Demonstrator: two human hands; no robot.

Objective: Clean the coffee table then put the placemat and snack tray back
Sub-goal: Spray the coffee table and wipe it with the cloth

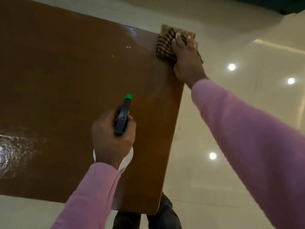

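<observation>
We list 1 glossy brown wooden coffee table [66, 80], 1 white spray bottle with green nozzle [123, 119], 1 brown striped cloth [166, 42], 2 hands, namely left hand [110, 139] and right hand [186, 60], and 3 round light reflections [231, 67].

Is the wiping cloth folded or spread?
Folded: the brown checked cloth is a compact pad under the right hand at the corner of the brown table.

1 head view, steeply down, close over table [66, 71]
</observation>
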